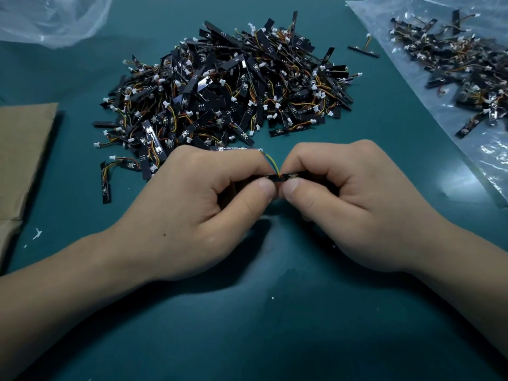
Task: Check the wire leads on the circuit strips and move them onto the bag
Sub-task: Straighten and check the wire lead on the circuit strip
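Note:
A narrow black circuit strip with red, yellow and green wire leads sits between my two hands at the centre. My left hand pinches its left end between thumb and curled fingers. My right hand pinches its right end the same way. The leads arc up and back over my left fingers. A big heap of the same strips lies just beyond my hands. At the right a clear plastic bag lies flat with a smaller pile of strips on it.
The work surface is a teal mat. Brown cardboard lies at the left edge. Crumpled clear plastic sits at the top left. One loose strip lies between the heap and the bag.

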Demonstrator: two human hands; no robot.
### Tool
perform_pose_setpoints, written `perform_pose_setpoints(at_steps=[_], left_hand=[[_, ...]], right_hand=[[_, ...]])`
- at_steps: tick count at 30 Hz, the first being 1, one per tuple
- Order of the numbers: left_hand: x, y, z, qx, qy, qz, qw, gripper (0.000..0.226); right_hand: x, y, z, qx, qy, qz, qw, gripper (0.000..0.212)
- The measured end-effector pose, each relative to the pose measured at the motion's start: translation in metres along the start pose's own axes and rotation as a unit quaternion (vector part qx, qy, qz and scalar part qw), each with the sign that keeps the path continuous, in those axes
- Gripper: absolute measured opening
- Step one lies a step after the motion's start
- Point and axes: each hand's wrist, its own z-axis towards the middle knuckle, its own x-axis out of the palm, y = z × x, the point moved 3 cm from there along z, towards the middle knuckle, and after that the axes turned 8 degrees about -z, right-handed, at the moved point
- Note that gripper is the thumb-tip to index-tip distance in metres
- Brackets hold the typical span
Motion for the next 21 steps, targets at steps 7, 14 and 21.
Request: perform_pose_setpoints(at_steps=[7, 14, 21], left_hand=[[0.005, 0.007, -0.002, -0.035, 0.037, 0.006, 0.999, 0.012], [0.003, 0.006, -0.001, -0.028, 0.031, 0.021, 0.999, 0.010], [0.003, 0.006, -0.001, -0.024, 0.041, 0.022, 0.999, 0.010]], right_hand=[[-0.002, 0.000, 0.000, -0.005, 0.003, 0.004, 1.000, 0.016], [-0.002, 0.000, 0.000, -0.020, -0.006, -0.011, 1.000, 0.019], [0.000, -0.001, 0.000, -0.020, -0.004, -0.028, 0.999, 0.019]])
